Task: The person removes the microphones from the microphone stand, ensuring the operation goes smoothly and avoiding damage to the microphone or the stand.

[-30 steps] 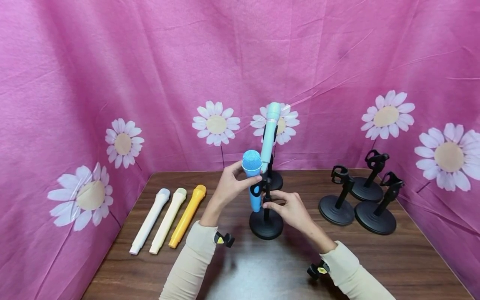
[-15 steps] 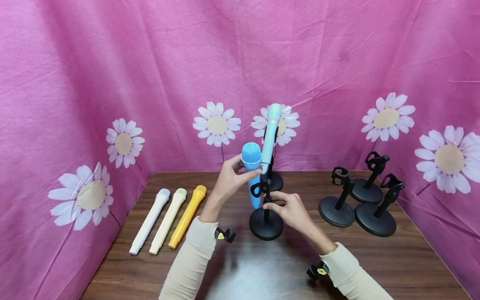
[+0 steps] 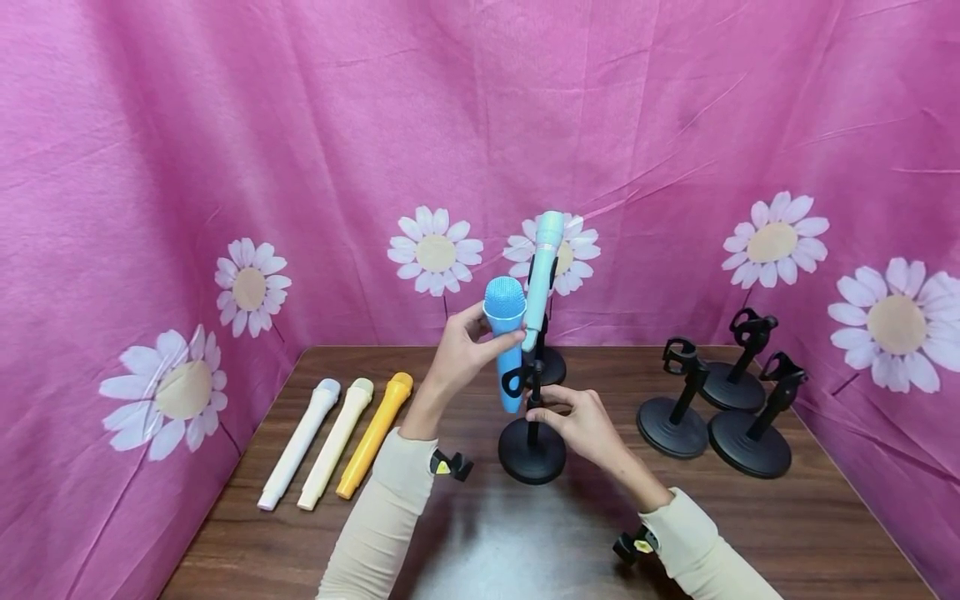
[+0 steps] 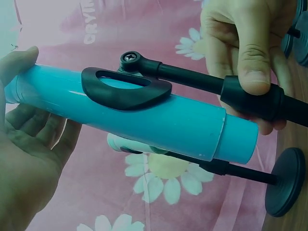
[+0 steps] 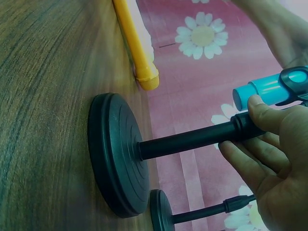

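Observation:
My left hand (image 3: 461,354) grips a blue microphone (image 3: 509,367) just below its mesh head. In the left wrist view the microphone's body (image 4: 192,122) passes through the black ring clip (image 4: 126,98) of a microphone stand, tail end sticking out beyond it. My right hand (image 3: 577,417) pinches the collar on the upright of that stand (image 3: 532,458), thumb on one side and fingers on the other. The stand's round base (image 5: 118,154) sits on the table in the right wrist view. Just behind, a mint-green microphone (image 3: 542,275) leans in the clip of a second stand (image 3: 552,367).
White (image 3: 300,442), cream (image 3: 336,442) and yellow (image 3: 375,433) microphones lie side by side at the left of the wooden table (image 3: 495,550). Three black stands (image 3: 672,425) with bare clips stand at the right. A pink flowered cloth (image 3: 337,125) hangs behind.
The blue microphone and my left hand have risen a little, so the tail sits higher against the stand. My right hand stays on the upright.

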Demonstrator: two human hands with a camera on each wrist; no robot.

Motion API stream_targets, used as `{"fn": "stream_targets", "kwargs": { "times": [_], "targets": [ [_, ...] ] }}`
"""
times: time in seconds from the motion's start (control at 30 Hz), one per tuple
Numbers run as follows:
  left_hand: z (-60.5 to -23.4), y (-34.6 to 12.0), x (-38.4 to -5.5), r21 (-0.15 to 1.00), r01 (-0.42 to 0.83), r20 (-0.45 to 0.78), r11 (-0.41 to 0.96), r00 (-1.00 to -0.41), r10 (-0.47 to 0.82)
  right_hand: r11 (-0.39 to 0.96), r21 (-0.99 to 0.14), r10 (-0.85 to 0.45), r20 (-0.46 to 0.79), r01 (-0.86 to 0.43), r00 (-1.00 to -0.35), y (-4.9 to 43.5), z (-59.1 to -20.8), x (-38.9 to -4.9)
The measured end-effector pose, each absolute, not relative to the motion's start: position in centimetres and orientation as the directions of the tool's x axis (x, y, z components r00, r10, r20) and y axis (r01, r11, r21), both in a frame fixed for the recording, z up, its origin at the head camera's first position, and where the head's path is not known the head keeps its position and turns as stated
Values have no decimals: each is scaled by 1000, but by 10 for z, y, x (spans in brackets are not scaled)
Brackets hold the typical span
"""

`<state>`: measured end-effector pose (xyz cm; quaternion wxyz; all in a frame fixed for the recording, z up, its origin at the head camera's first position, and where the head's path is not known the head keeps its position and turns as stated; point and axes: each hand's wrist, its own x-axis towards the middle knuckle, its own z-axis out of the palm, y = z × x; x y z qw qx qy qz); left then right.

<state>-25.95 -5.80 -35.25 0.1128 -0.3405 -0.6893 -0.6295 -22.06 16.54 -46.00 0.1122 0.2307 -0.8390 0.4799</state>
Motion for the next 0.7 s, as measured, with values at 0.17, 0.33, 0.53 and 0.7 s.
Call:
{"fn": "stream_targets", "kwargs": {
  "times": [0.17,0.33,0.53,0.7],
  "targets": [
    [-348,-57,-259,787,617,591,-24,-741,319,428,-756,-279,411,-496,-868,165,-460,-221],
    [-344,-56,-259,786,617,593,-29,-741,315,430,-751,-275,421,-502,-864,165,-460,-222],
    [-338,-56,-259,783,621,599,-36,-738,309,435,-747,-273,422,-503,-864,165,-460,-222],
    [-332,-55,-259,783,622,599,-22,-743,300,432,-748,-279,421,-504,-863,165,-461,-223]
  ]
}}
